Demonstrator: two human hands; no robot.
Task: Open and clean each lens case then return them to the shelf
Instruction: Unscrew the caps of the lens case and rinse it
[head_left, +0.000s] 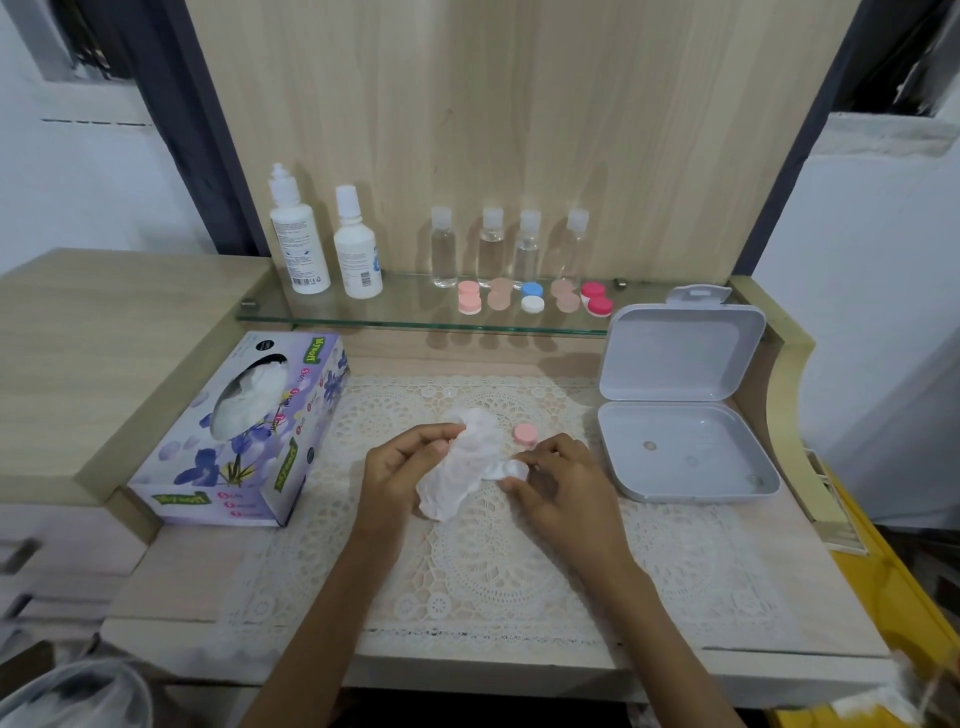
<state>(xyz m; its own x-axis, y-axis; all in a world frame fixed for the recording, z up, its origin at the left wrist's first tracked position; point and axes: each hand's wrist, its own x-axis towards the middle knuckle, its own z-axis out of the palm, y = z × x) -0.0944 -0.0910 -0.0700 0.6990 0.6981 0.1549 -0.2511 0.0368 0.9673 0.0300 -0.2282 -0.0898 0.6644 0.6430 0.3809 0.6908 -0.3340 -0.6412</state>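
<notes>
My left hand (402, 465) pinches a crumpled white tissue (457, 475) over the lace mat. My right hand (558, 480) grips a small white lens case part (514, 470) that the tissue's end touches. A pink cap (524, 433) lies on the mat just behind my right fingers. On the glass shelf (363, 317) stand several lens cases: a light pink one (469, 298), two beige ones (500, 293) (566, 294), a blue and white one (532, 297) and a red-pink one (596, 300).
A tissue box (244, 431) lies at the left of the mat. An open grey plastic box (685, 410) sits at the right. Two white solution bottles (300, 239) (357, 244) and several clear small bottles (443, 247) stand at the back of the shelf.
</notes>
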